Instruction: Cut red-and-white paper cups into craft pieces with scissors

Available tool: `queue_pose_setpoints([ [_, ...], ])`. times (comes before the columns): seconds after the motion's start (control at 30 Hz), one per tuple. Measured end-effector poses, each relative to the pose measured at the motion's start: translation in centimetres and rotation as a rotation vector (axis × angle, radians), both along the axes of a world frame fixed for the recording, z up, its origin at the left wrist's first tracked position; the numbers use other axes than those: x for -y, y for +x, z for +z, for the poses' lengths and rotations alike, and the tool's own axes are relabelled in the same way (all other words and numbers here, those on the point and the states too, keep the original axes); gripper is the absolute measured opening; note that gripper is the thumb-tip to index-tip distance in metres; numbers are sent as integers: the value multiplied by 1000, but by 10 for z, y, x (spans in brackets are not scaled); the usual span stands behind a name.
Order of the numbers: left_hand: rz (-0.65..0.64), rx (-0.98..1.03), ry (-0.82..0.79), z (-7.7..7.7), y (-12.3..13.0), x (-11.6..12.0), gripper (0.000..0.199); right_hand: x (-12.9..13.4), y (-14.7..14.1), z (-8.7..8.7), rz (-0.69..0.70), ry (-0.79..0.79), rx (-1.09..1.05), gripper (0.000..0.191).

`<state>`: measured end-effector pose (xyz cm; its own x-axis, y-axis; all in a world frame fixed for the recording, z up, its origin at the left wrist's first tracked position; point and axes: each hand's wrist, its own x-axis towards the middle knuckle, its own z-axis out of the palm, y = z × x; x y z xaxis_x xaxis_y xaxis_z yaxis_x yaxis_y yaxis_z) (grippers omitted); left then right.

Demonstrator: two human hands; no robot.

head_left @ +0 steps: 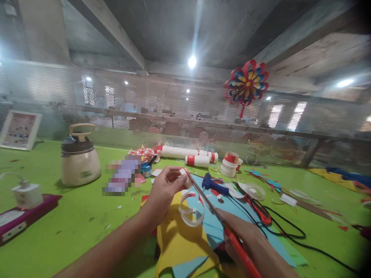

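Observation:
My left hand (165, 189) pinches a small white-and-red piece of paper cup (187, 180) between thumb and fingers. In my right hand (246, 227) are red-handled scissors (213, 208), their blades pointing away from me and reaching the edge of that piece. Just below hangs a curled white paper strip (193, 222) with red bits; whether it is joined to the held piece I cannot tell. Yellow paper (181, 239) and light blue paper (214, 227) lie beneath my hands. A blue glue gun (214, 186) rests on the blue paper, beyond the scissors.
Stacked paper cups (185, 152) lie along the back. White paper bowls (228, 168), a blue jar (146, 169) and a beige kettle (80, 164) stand on the green table. Black cord (290, 231) loops at right, near another red-handled tool (261, 212). A purple power strip (29, 220) sits left.

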<state>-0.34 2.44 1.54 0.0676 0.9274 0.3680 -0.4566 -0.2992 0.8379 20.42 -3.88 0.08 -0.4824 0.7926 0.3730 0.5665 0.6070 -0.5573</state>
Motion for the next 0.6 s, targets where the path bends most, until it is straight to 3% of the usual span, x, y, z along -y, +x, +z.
queue_pose_setpoints([
  [0.27,85,-29,-6,-1,7,4,31,7,-4,-11,-44,60,12,47],
  [0.6,61,-30,4,-2,6,2,28,5,-4,-17,-108,149,64,45],
])
